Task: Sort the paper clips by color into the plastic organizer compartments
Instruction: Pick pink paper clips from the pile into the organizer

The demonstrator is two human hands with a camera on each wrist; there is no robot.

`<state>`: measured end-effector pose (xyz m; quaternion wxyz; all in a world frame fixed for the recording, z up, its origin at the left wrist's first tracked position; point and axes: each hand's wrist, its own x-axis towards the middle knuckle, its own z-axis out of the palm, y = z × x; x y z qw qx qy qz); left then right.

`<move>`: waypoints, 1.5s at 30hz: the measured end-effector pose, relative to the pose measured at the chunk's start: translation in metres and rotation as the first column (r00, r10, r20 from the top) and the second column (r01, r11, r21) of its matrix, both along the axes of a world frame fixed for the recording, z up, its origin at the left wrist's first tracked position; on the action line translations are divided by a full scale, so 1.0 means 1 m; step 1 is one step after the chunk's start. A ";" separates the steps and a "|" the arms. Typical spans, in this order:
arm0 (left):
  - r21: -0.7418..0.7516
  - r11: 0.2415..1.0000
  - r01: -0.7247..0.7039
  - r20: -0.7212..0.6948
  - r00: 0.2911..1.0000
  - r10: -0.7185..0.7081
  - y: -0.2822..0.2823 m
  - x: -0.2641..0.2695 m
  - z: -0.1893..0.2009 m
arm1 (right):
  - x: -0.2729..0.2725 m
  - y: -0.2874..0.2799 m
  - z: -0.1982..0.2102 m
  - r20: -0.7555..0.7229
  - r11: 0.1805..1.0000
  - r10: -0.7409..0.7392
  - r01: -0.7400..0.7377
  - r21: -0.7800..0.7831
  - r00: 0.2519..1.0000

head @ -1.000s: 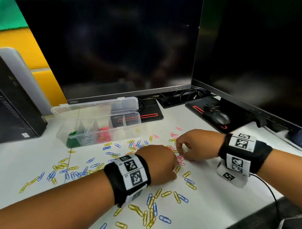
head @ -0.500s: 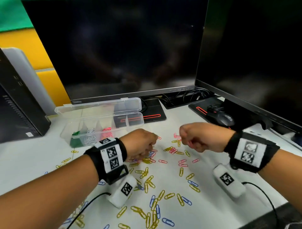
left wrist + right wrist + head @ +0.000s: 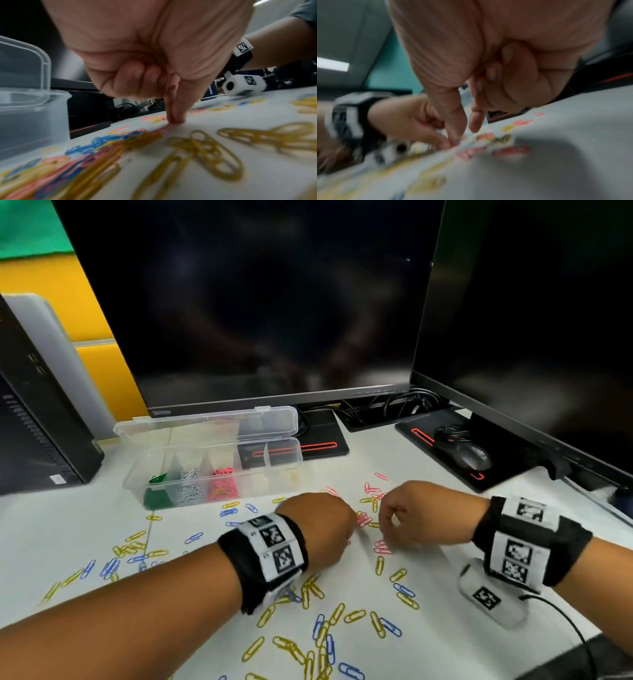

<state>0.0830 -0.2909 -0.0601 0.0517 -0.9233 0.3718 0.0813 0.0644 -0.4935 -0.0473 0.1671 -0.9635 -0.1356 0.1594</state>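
The clear plastic organizer (image 3: 274, 479) stands open at the back left, with green (image 3: 157, 496), silver (image 3: 189, 491) and pink clips (image 3: 222, 487) in separate compartments. Loose pink clips (image 3: 363, 520) lie between my hands. My left hand (image 3: 342, 532) is down on the table. In the left wrist view its thumb and index tips (image 3: 175, 121) are pinched together on the end of a pink clip (image 3: 160, 129). My right hand (image 3: 386, 532) hovers just right of it. Its thumb and index (image 3: 464, 133) are apart above more pink clips (image 3: 510, 151), and the other fingers are curled; this view is blurred.
Yellow clips (image 3: 397, 575) and blue clips (image 3: 404, 590) lie scattered across the white table, thickest near the front edge. Two dark monitors (image 3: 274, 302) stand behind, a mouse (image 3: 474, 457) at the back right, and a black computer case (image 3: 34, 433) on the left.
Both hands were raised half a second ago and have dropped to the table. The left hand moved right onto the pink clips, and the right hand's thumb and index have come apart.
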 end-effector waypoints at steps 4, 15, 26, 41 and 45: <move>0.143 0.990 0.008 0.049 0.999 -0.015 -0.012 -0.009 -0.001 | -0.006 0.015 -0.009 0.060 0.961 0.141 -0.123 -0.247 0.988; -0.340 0.754 -0.562 -0.082 0.816 0.572 0.112 0.073 0.058 | 0.005 0.017 -0.018 -0.081 0.967 0.085 -0.102 -0.234 0.993; -0.528 0.037 -0.849 -0.818 0.520 0.246 0.157 0.095 0.045 | 0.012 0.013 0.005 -0.146 0.965 0.066 -0.100 -0.241 0.987; -0.294 0.746 -0.598 -0.086 0.794 0.602 0.212 0.065 0.032 | 0.116 0.218 0.043 0.195 0.975 0.215 -0.220 0.007 0.957; -0.407 0.652 -0.640 -0.248 0.764 0.595 0.224 0.069 0.024 | 0.138 0.258 0.032 0.221 0.956 0.287 -0.263 -0.133 0.932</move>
